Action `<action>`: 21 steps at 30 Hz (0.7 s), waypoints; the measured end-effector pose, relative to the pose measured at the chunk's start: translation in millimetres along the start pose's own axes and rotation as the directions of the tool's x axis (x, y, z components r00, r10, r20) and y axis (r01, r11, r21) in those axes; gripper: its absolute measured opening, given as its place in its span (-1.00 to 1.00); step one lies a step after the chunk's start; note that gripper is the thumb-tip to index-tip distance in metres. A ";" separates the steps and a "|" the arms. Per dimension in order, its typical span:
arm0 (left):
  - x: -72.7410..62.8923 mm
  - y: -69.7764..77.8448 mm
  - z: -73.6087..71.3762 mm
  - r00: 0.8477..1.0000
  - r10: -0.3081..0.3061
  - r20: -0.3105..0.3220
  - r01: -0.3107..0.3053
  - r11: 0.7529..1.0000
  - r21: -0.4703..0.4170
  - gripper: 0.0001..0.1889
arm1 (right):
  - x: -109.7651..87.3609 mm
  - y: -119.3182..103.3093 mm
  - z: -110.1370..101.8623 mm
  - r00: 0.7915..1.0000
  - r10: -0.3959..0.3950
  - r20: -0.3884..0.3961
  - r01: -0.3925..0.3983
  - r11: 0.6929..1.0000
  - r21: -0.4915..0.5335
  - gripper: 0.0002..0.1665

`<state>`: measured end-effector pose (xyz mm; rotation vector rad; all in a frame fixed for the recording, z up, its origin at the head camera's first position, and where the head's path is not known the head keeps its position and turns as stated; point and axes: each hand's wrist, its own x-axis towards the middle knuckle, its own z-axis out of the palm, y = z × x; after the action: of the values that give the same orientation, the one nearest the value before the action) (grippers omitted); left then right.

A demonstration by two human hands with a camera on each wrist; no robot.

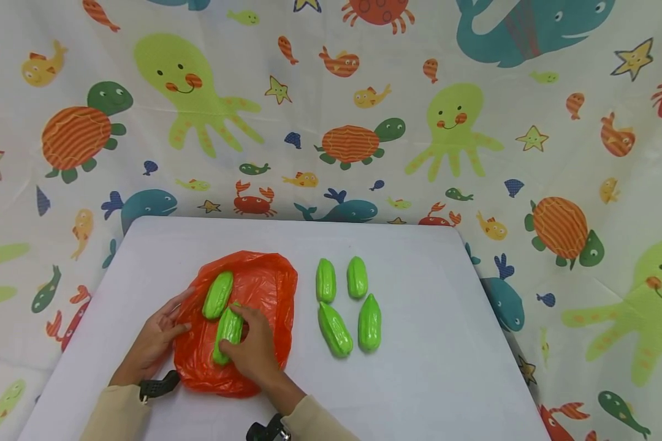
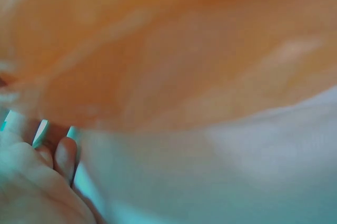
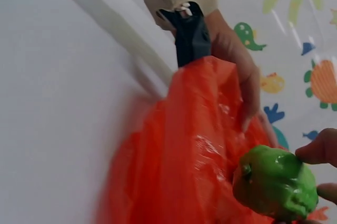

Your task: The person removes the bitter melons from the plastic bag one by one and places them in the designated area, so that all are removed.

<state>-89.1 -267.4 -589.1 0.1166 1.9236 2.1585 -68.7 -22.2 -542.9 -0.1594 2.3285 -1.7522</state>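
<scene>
A red plastic bag lies spread on the left of the table, its sides partly raised in the right wrist view. My left hand holds the bag's left edge, thumb on the near side. Over the bag, my right hand pinches a glossy green ridged gourd between thumb and fingers; its blunt, knobbed end faces the right wrist view, where the gourd shows beside the red plastic. Just above it, a second green gourd lies on the bag. The left wrist view is mostly filled by blurred plastic.
Several more green gourds lie in a loose group to the right of the bag on the white table. A curtain printed with sea animals hangs behind the table. Dark straps with cameras circle both wrists.
</scene>
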 end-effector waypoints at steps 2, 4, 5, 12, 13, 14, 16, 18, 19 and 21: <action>0.2 0.1 0.1 1.000 -0.004 -0.003 0.004 1.000 -0.002 -0.25 | 2.8 -1.3 -6.9 1.000 -0.003 -0.011 0.003 1.000 0.014 -0.17; 0.4 0.0 0.2 1.000 -0.008 -0.006 0.008 1.000 -0.001 -0.25 | 6.2 -2.8 -13.9 1.000 -0.005 -0.022 0.006 1.000 0.024 -0.18; 0.6 0.0 0.2 1.000 -0.008 -0.008 0.008 1.000 0.000 -0.25 | 7.6 -3.5 -17.5 1.000 -0.005 -0.025 0.006 1.000 0.026 -0.18; 1.3 -1.5 -1.0 1.000 0.005 -0.006 -0.005 1.000 0.020 -0.25 | 19.4 -8.8 -41.3 0.996 0.012 -0.089 -0.011 1.000 0.010 -0.20; 1.5 -1.8 -1.1 1.000 0.007 -0.006 -0.007 1.000 0.022 -0.25 | 20.9 -9.5 -44.4 0.995 0.011 -0.101 -0.010 1.000 0.008 -0.20; 1.5 -1.9 -1.0 1.000 0.006 -0.008 -0.006 1.000 0.027 -0.25 | 22.5 -9.9 -47.7 0.994 0.005 -0.112 -0.005 1.000 0.004 -0.21; 1.6 -2.1 -0.9 1.000 0.005 -0.011 -0.005 0.999 0.034 -0.25 | 25.7 -9.1 -55.1 0.991 0.004 -0.130 -0.005 1.000 -0.005 -0.21; 1.5 -2.0 -0.6 1.000 0.003 -0.015 -0.003 0.999 0.041 -0.25 | 29.1 -8.1 -62.2 0.989 0.005 -0.145 -0.007 1.000 -0.019 -0.20; 1.4 -2.0 -0.5 1.000 0.003 -0.017 -0.002 0.999 0.044 -0.26 | 30.8 -7.6 -65.8 0.988 0.003 -0.152 -0.006 1.000 -0.024 -0.20; 1.3 -2.1 -0.5 1.000 0.003 -0.017 -0.003 0.999 0.043 -0.26 | 34.0 -6.7 -72.8 0.986 -0.003 -0.167 -0.002 0.999 -0.033 -0.20</action>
<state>-90.2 -267.4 -591.3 0.1091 1.9812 2.1275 -119.5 36.4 -521.2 -0.0189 2.4743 -1.7909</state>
